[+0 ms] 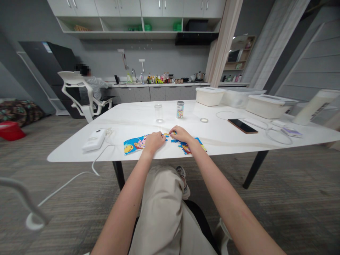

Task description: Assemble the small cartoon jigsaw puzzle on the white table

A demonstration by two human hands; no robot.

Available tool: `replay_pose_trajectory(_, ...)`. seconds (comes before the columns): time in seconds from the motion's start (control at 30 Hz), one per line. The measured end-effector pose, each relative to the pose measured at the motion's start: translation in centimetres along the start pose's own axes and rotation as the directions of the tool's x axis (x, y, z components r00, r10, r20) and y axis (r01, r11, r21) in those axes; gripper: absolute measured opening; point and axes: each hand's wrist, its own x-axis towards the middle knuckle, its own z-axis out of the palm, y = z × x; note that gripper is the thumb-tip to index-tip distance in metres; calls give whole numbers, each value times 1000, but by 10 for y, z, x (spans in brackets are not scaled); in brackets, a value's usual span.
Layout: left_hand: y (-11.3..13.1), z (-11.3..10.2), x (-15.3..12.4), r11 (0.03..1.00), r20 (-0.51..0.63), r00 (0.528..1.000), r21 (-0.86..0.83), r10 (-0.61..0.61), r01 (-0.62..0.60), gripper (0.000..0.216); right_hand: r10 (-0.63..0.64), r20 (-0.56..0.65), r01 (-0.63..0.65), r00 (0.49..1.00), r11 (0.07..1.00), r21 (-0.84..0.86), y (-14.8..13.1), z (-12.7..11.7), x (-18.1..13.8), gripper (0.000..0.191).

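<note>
A partly joined jigsaw puzzle with a bright blue and yellow cartoon picture lies near the table's front edge. Over the right end of this left section, my left hand is closed, fingers curled down; what they hold, if anything, is hidden. My right hand pinches a small jigsaw piece at the loose pieces between both hands. Beneath my right wrist is another joined section, partly covered. Beyond my hands stand a clear jar and a cartoon-printed can, with a ring-shaped lid to the right.
On the white table, a white power strip with a cable lies left. A phone, cables and lidded storage boxes are right, beside a tall white cylinder. A person sits at the far counter.
</note>
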Motion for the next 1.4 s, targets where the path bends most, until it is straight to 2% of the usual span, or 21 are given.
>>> replay_pose_trajectory(1.4, -1, 1, 0, 1000, 0, 1000, -17, 5, -5, 40, -6, -7, 6, 1000, 999, 48, 1, -1, 1, 13)
